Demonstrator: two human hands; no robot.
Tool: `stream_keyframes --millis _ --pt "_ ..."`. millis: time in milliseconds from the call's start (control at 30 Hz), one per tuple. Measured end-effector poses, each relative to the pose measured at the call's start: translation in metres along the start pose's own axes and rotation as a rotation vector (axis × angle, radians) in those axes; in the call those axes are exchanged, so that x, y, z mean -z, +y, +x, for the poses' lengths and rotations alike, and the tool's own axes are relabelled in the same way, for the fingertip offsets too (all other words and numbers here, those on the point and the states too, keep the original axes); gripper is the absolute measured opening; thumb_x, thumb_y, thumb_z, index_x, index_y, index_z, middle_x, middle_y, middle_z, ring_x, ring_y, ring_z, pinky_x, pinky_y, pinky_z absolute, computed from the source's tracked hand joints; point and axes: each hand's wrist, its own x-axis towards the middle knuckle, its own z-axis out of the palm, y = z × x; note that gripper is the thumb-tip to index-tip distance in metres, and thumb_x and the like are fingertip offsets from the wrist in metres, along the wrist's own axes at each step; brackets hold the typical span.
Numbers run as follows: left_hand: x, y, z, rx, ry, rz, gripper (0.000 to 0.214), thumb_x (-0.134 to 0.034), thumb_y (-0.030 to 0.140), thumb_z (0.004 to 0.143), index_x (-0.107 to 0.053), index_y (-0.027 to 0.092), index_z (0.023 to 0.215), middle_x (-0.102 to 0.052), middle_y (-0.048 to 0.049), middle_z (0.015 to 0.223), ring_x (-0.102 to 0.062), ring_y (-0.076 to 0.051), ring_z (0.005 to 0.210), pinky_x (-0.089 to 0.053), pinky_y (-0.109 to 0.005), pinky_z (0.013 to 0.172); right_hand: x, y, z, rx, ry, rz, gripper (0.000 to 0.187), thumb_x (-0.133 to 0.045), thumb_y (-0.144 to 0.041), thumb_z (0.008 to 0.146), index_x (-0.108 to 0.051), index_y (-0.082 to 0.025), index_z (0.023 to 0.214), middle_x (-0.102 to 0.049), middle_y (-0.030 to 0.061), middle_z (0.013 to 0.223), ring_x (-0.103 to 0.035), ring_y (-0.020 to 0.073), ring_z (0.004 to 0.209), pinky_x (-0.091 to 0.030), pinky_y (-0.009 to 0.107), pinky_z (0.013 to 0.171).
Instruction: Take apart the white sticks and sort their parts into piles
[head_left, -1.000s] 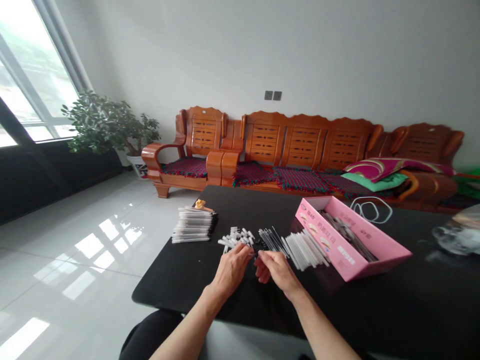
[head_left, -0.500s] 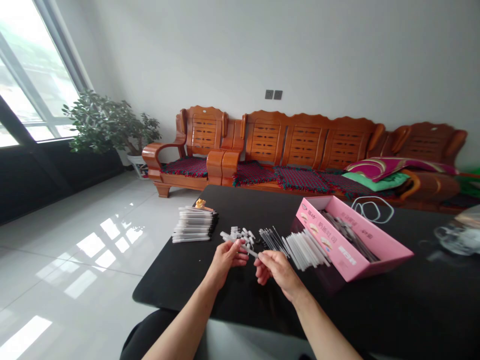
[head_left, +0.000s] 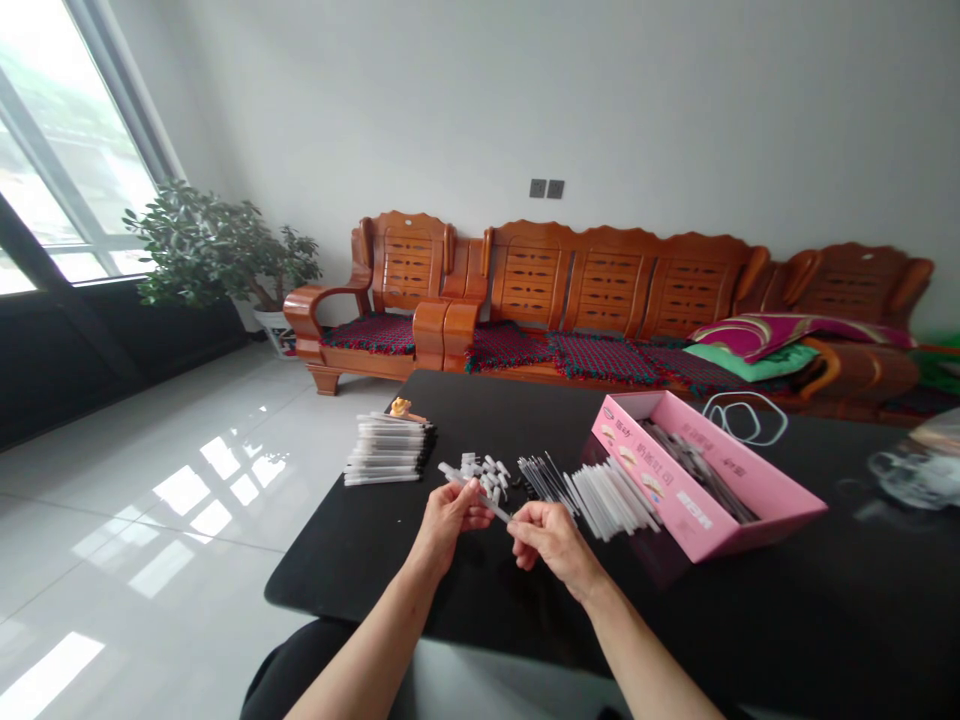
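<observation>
My left hand (head_left: 448, 520) and my right hand (head_left: 553, 541) are both closed on one pale pen (head_left: 474, 490), held slanted just above the black table (head_left: 465, 590). The left fingers pinch its upper part, the right fingers grip its lower end. Just beyond my hands lie a small heap of white caps (head_left: 486, 470), a fan of thin dark refills (head_left: 541, 477) and a row of white pen barrels (head_left: 611, 497). A neat stack of finished pens (head_left: 388, 451) sits at the table's far left edge.
An open pink box (head_left: 705, 500) with dark sticks inside lies right of the barrels. White cord loops (head_left: 742, 417) lie behind it, clear plastic (head_left: 911, 470) at far right. A wooden sofa set (head_left: 600, 300) and a potted plant (head_left: 217, 250) stand beyond the table.
My left hand lifted a pen out of the pile and drew back toward me; both hands now hold it raised and slanted. The right hand barely moved.
</observation>
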Motion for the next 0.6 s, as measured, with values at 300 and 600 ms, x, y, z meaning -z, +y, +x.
stream_keyframes --millis 300,600 --pt "0.0002 -0.0007 -0.0002 -0.002 -0.012 0.004 0.040 -0.071 0.046 0.072 -0.063 0.008 0.079 -0.068 -0.0086 0.065 -0.066 -0.016 0.058 -0.054 -0.024 0.055 -0.0015 -0.0002 0.0015 -0.010 0.003 -0.027 0.041 -0.058 -0.053 0.076 -0.061 -0.012 0.073 -0.061 0.0000 0.050 -0.054 0.0098 0.037 -0.041 0.020 0.038" --pt "0.0012 -0.0024 0.0022 0.003 0.016 -0.003 0.039 -0.073 0.045 0.070 -0.062 0.008 0.078 -0.067 -0.0081 0.063 -0.066 -0.016 0.056 -0.054 -0.023 0.053 -0.0013 -0.0012 0.0011 -0.041 -0.013 -0.010 0.044 -0.054 -0.056 0.077 -0.060 -0.012 0.074 -0.061 0.0001 0.051 -0.054 0.0098 0.038 -0.042 0.020 0.039"
